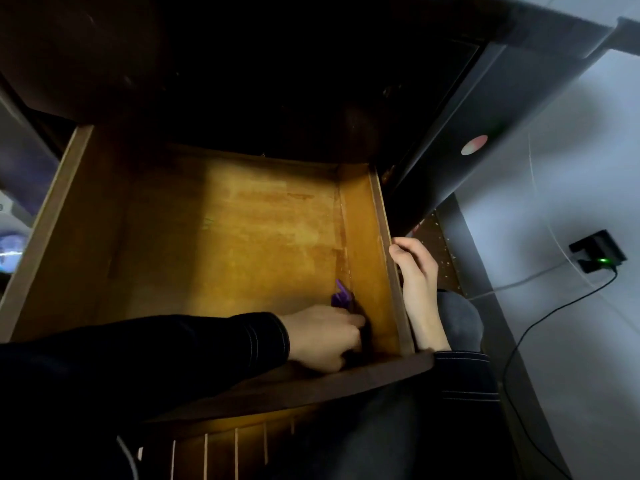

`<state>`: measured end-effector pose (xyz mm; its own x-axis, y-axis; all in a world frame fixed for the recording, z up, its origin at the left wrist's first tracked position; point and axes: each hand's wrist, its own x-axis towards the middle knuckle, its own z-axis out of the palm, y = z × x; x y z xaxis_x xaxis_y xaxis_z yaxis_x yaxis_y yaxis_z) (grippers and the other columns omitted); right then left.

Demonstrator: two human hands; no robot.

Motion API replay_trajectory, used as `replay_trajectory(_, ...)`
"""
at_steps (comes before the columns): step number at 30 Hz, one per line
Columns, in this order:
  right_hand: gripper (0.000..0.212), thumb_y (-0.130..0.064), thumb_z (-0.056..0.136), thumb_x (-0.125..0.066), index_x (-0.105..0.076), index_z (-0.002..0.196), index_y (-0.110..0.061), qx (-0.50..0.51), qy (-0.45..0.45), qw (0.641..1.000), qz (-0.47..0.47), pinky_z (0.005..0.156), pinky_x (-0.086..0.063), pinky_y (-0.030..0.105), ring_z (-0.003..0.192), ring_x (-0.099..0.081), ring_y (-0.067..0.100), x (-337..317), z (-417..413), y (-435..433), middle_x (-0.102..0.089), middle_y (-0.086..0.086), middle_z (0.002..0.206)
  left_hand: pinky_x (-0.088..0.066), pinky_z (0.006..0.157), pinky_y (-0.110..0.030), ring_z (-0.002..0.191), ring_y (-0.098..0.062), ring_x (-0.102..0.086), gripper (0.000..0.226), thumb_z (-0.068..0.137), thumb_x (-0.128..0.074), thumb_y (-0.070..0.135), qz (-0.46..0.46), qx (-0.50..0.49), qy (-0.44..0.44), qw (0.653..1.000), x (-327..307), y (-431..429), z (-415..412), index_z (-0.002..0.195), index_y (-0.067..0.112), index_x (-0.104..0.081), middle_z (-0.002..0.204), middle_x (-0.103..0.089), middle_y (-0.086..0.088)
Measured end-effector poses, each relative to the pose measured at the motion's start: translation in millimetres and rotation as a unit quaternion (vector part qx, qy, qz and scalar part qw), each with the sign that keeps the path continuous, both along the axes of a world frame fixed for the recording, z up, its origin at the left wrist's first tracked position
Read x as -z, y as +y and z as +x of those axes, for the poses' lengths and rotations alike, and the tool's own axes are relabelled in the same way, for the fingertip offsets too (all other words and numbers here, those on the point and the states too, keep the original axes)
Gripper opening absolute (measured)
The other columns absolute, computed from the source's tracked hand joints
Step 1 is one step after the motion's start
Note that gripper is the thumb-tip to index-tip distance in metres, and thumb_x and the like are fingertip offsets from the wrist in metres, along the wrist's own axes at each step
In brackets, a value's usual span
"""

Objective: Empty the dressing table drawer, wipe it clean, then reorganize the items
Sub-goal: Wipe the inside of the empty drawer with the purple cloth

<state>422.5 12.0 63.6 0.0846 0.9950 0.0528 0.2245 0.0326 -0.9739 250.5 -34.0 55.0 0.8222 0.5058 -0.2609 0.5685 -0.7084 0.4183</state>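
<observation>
The wooden drawer (pixel 214 237) is pulled out below me, its orange-brown bottom bare apart from one small purple item (pixel 341 296) lying in the near right corner. My left hand (pixel 325 336) reaches into that corner, just in front of the purple item, with its fingers curled around something dark that I cannot make out. My right hand (pixel 417 285) is outside the drawer, resting against the right side wall (pixel 389 258) with its fingers loosely apart and nothing in it. Both arms wear dark sleeves.
The dark dressing table body (pixel 277 81) overhangs the drawer's back. A black charger with a green light (pixel 597 252) and a cable (pixel 540 320) lie on the pale floor at the right. My dark-trousered knee (pixel 457 317) sits beside the drawer's right side.
</observation>
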Motion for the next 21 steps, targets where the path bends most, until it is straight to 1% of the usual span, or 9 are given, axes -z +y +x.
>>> replay_trajectory(2, 0.018, -0.031, 0.088, -0.055, -0.068, 0.098, -0.023, 0.005, 0.0, 1.0, -0.005, 0.075, -0.049, 0.011, 0.089, -0.062, -0.005, -1, -1, -1, -0.07, -0.019, 0.089, -0.047, 0.072, -0.037, 0.092, -0.026, -0.055, 0.019, 0.088, -0.059, 0.017, -0.068, -0.016, -0.024, 0.997, -3, 1, 2, 0.102, 0.014, -0.071, 0.098, -0.048, 0.0)
replay_trajectory(4, 0.018, -0.031, 0.088, -0.055, -0.068, 0.097, -0.023, 0.005, -0.002, 1.0, -0.003, 0.074, -0.049, 0.01, 0.088, -0.063, -0.004, -1, 0, -2, -0.07, -0.018, 0.088, -0.047, 0.074, -0.038, 0.091, -0.024, -0.054, 0.018, 0.089, -0.059, 0.014, -0.101, -0.029, -0.043, 0.993, -4, 2, 4, 0.101, 0.011, -0.072, 0.096, -0.047, 0.001)
replay_trajectory(7, 0.024, -0.032, 0.089, -0.055, -0.069, 0.101, -0.017, 0.004, -0.007, 1.0, 0.0, 0.077, -0.049, 0.014, 0.093, -0.064, 0.002, 0, 2, -1, -0.07, -0.012, 0.093, -0.043, 0.074, -0.031, 0.081, -0.012, -0.05, 0.013, 0.093, -0.061, 0.012, -0.168, -0.063, -0.125, 0.976, -3, -1, 0, 0.095, 0.008, -0.074, 0.093, -0.048, 0.004)
replay_trajectory(9, 0.029, -0.033, 0.089, -0.055, -0.069, 0.105, -0.013, 0.005, -0.01, 1.0, 0.003, 0.079, -0.049, 0.017, 0.096, -0.064, 0.007, 2, 3, 0, -0.07, -0.007, 0.096, -0.046, 0.077, -0.028, 0.076, -0.006, -0.051, 0.012, 0.093, -0.066, 0.01, -0.221, -0.101, -0.21, 0.947, -6, -4, -4, 0.093, 0.004, -0.076, 0.089, -0.051, 0.006)
replay_trajectory(11, 0.029, -0.033, 0.089, -0.056, -0.069, 0.105, -0.013, 0.006, -0.011, 1.0, 0.002, 0.079, -0.049, 0.017, 0.096, -0.063, 0.007, 4, 4, 0, -0.07, -0.006, 0.096, -0.051, 0.079, -0.032, 0.079, -0.01, -0.059, 0.012, 0.092, -0.069, 0.009, -0.275, -0.148, -0.281, 0.908, -12, -5, -5, 0.096, 0.001, -0.077, 0.09, -0.056, 0.003)
replay_trajectory(12, 0.027, -0.033, 0.09, -0.056, -0.069, 0.104, -0.015, 0.005, -0.009, 1.0, -0.001, 0.078, -0.049, 0.018, 0.095, -0.063, 0.007, 5, 4, 0, -0.07, -0.005, 0.096, -0.053, 0.08, -0.033, 0.081, -0.013, -0.061, 0.012, 0.092, -0.07, 0.009, -0.304, -0.171, -0.308, 0.885, -15, -3, -6, 0.097, 0.001, -0.077, 0.091, -0.058, 0.002)
replay_trajectory(15, 0.018, -0.032, 0.09, -0.058, -0.069, 0.099, -0.021, 0.003, 0.003, 1.0, -0.005, 0.072, -0.048, 0.014, 0.088, -0.063, 0.003, 4, 3, 1, -0.069, -0.009, 0.09, -0.053, 0.081, -0.028, 0.086, -0.015, -0.065, 0.011, 0.093, -0.067, 0.006, -0.364, -0.228, -0.362, 0.827, -23, 9, -12, 0.1, 0.004, -0.075, 0.094, -0.066, -0.002)
replay_trajectory(19, 0.013, -0.029, 0.092, -0.057, -0.068, 0.098, -0.026, -0.004, 0.007, 1.0, -0.004, 0.072, -0.049, 0.013, 0.088, -0.064, 0.003, 4, 4, -1, -0.069, -0.011, 0.091, -0.054, 0.083, -0.031, 0.087, -0.021, -0.067, 0.013, 0.094, -0.062, 0.0, -0.354, -0.344, -0.421, 0.761, -24, 26, -21, 0.102, -0.005, -0.072, 0.097, -0.072, -0.02)
replay_trajectory(21, 0.013, -0.028, 0.093, -0.057, -0.068, 0.099, -0.027, -0.004, 0.005, 1.0, 0.0, 0.074, -0.049, 0.012, 0.09, -0.065, 0.003, 3, 2, -2, -0.07, -0.012, 0.093, -0.054, 0.084, -0.029, 0.088, -0.02, -0.068, 0.015, 0.093, -0.062, 0.001, -0.349, -0.388, -0.441, 0.73, -21, 31, -24, 0.105, -0.003, -0.072, 0.101, -0.073, -0.02)
